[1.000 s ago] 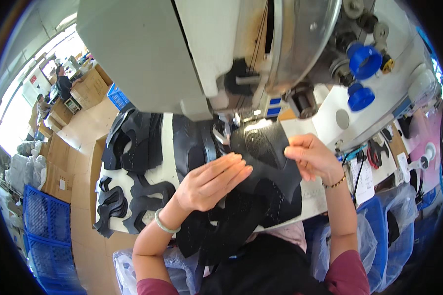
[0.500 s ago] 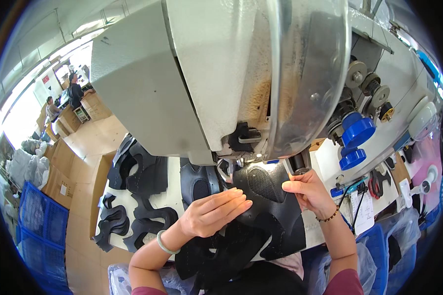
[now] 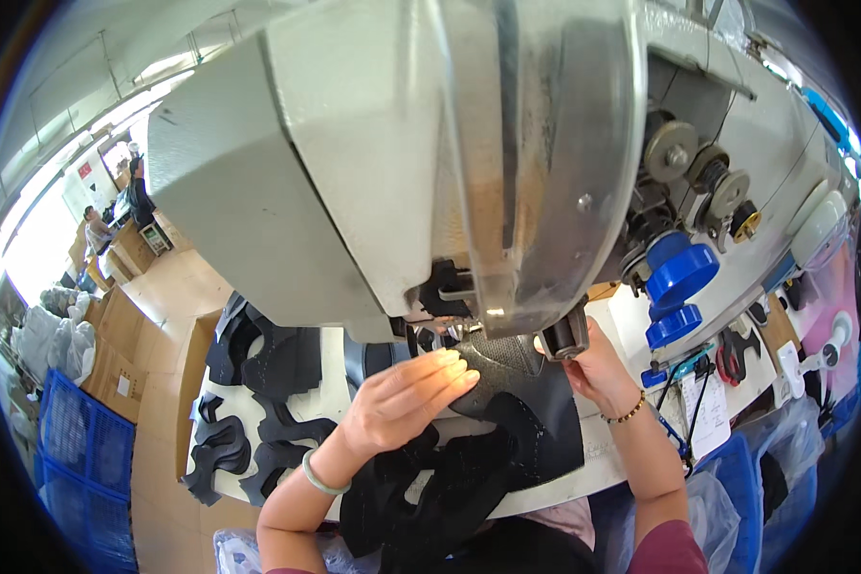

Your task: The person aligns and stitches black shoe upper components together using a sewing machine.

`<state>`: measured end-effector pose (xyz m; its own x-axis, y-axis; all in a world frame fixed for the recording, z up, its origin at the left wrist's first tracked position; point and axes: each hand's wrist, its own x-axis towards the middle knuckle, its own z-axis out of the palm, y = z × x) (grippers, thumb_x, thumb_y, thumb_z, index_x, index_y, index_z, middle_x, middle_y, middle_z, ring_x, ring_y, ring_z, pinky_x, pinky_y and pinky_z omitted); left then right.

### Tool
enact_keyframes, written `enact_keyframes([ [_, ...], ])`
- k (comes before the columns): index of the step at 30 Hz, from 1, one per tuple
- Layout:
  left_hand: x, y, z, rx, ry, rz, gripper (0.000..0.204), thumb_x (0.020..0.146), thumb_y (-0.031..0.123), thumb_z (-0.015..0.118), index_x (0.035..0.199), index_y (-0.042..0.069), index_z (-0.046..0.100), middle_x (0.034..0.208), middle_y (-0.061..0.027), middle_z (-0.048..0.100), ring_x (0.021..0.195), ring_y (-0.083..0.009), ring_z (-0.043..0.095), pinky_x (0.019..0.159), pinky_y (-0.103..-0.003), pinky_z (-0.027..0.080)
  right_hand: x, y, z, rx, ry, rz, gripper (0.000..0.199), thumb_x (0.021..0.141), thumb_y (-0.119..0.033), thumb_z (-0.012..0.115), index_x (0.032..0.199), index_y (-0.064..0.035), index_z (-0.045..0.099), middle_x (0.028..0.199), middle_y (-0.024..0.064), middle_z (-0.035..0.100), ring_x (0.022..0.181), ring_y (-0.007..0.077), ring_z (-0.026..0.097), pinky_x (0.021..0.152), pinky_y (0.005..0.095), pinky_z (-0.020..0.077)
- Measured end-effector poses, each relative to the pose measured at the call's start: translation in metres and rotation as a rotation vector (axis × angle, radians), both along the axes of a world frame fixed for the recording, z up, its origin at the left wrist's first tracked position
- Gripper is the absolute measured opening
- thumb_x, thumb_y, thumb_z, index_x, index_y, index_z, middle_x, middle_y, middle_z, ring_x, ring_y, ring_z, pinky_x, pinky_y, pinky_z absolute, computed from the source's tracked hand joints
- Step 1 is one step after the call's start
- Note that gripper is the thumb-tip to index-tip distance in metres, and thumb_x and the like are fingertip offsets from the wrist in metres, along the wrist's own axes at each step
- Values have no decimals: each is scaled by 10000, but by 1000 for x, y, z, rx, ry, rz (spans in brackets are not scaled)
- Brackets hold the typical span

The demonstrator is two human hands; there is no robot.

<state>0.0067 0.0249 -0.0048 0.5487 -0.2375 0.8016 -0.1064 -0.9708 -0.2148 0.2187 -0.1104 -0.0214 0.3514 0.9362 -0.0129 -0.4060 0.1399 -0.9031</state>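
Observation:
A black shoe-upper piece (image 3: 555, 411) with a mesh panel (image 3: 509, 356) lies under the head of a grey sewing machine (image 3: 354, 172). My left hand (image 3: 407, 402) rests by its left side, fingers stretched out side by side and the thumb hidden. At the upper right edge of the piece, my right hand (image 3: 603, 371) is closed on it, partly hidden behind a dark cylindrical machine part (image 3: 566, 333). The needle area is mostly covered by the machine head. Loose black curved cut pieces (image 3: 450, 478) lie in front, near my lap.
Stacks of black cut pieces (image 3: 282, 359) lie on the white table at left. Blue knobs (image 3: 681, 273) stick out of the machine at right. Scissors (image 3: 737, 354) and a paper sheet (image 3: 703, 411) are farther right. Blue crates (image 3: 86, 430) stand at left, people beyond.
The upper piece has moved farther under the machine head, so less of the mesh shows. My right hand has shifted behind the dark cylindrical part. The whole view has tilted slightly.

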Motion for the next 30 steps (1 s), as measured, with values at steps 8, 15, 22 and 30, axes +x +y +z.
enact_keyframes([
  [8,-7,7,4,-206,26,-21,364,556,-17,614,903,52,700,948,-55,620,858,-228,604,771,-355,494,-12,-2,0,38,-60,16,148,777,-82,703,736,-16,576,532,13,539,300,92,447,287,184,359],
  [15,-6,-17,9,-152,25,173,231,633,43,741,855,68,687,918,-62,596,868,-238,586,783,-389,483,-28,-9,8,42,-26,-16,104,813,-42,640,747,2,572,526,46,548,314,120,479,310,206,367],
  [22,-7,-12,8,-187,35,181,238,610,64,788,824,73,684,929,-60,568,884,-272,573,733,-375,499,-35,-11,8,3,-67,-17,80,834,-51,598,790,12,575,542,72,559,339,121,495,321,200,351],
  [30,-10,-6,8,-331,31,156,210,632,77,777,823,76,692,976,-80,602,900,-272,593,749,-353,502,-54,-15,12,2,-114,-124,189,842,-152,633,732,-11,571,543,64,559,342,95,471,321,199,329],
])
